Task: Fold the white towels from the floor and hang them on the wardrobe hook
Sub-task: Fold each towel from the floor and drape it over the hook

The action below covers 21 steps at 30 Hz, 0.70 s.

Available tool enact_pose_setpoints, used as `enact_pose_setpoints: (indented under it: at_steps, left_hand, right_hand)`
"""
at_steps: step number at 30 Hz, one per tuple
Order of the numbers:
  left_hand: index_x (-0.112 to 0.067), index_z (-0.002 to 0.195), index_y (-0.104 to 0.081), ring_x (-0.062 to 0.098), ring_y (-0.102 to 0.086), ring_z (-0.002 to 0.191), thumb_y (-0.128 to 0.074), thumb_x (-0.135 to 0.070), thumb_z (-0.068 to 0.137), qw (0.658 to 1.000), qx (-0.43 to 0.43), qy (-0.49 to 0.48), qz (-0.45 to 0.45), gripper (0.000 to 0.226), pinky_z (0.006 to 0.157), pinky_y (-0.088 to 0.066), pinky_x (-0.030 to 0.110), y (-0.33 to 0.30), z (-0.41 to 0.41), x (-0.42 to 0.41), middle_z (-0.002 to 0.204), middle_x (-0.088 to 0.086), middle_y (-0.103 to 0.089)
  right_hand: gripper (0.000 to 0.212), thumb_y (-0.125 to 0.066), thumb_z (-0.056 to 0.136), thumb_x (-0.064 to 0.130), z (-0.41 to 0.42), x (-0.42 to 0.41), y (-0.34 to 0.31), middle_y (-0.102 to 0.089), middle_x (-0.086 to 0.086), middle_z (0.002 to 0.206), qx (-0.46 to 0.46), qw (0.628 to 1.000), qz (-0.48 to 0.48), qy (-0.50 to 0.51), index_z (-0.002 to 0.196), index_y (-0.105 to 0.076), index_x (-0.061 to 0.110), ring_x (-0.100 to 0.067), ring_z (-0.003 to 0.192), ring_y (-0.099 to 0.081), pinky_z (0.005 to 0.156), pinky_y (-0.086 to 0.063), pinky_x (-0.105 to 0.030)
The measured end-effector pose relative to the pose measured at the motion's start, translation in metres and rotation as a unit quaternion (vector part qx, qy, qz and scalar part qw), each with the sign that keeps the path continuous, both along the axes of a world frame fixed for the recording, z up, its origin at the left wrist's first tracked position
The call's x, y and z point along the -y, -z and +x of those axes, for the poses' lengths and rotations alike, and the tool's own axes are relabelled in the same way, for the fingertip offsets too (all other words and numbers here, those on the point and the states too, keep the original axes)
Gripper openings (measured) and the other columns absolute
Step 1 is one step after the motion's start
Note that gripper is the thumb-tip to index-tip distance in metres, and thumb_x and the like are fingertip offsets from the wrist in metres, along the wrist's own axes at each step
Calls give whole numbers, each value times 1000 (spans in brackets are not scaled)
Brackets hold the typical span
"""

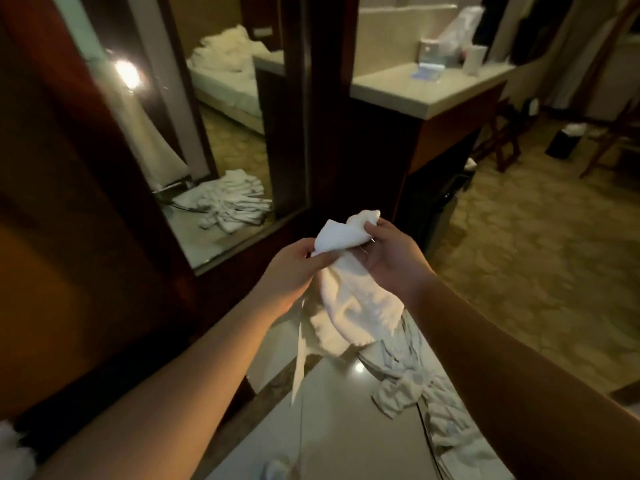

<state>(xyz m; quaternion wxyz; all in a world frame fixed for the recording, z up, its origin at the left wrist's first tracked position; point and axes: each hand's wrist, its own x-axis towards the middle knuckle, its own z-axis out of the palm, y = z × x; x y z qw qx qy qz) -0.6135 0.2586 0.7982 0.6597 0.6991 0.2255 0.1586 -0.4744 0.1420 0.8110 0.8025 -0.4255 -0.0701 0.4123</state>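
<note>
head | left hand (294,268) pinches the upper edge of a crumpled white terry towel (349,299) | right hand (388,251) grips its top corner | towel hangs in the air between both hands, above the glossy pale tiled floor (332,427) | more rumpled white towels (426,386) lie on that floor near its carpet edge

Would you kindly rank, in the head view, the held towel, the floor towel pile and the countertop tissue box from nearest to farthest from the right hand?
1. Held towel, gripped by the right hand.
2. Floor towel pile, below, toward the person.
3. Tissue box, far up on the counter.
</note>
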Motion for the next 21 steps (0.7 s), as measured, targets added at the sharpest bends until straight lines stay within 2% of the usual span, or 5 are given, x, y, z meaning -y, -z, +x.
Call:
enact_pose_setpoints:
  at_steps: [3,6,8,14,21]
  left_hand:
    - [-8,111,-71,27,-73,98,-72,-17,91,999,12,-24,29,22,88,-57,40,-32,-55,-19,106,11,-76]
    - [-12,109,-71,24,-73,98,-70,-11,93,999,18,-33,39,16,81,-59,31,-67,-115,-35,102,5,-77]
    - [-15,105,-73,18,-75,91,-70,-13,93,997,10,-25,74,13,72,-57,21,-90,-160,-44,97,2,-78]
    - [-23,106,-73,9,-73,92,-71,-26,92,982,-62,-28,174,15,74,-57,19,-141,-307,-59,98,-7,-76]
    - [-14,99,-73,28,-72,93,-73,-29,88,947,-126,-145,258,19,88,-57,48,-178,-464,-72,99,10,-75]
  right_hand:
    - [23,-56,103,12,-46,-20,-28,-66,-12,112,124,987,-100,-22,125,-57,6,-24,97,-67,72,-60,-34]
    - [28,-67,97,33,-89,-39,-52,-55,3,107,451,844,-289,13,116,-51,21,-9,90,-58,75,-54,-24]
    - [27,-64,97,42,-128,-53,-75,-52,15,107,555,791,-257,-12,115,-50,27,-3,93,-55,76,-42,-14]
    - [37,-58,90,57,-268,-89,-130,-75,4,113,518,779,-137,-328,112,-73,32,-16,107,-70,98,-52,-37]
    - [15,-60,89,53,-411,-119,-159,-73,10,88,634,747,-50,-194,94,-71,43,-10,83,-70,81,-59,-38]
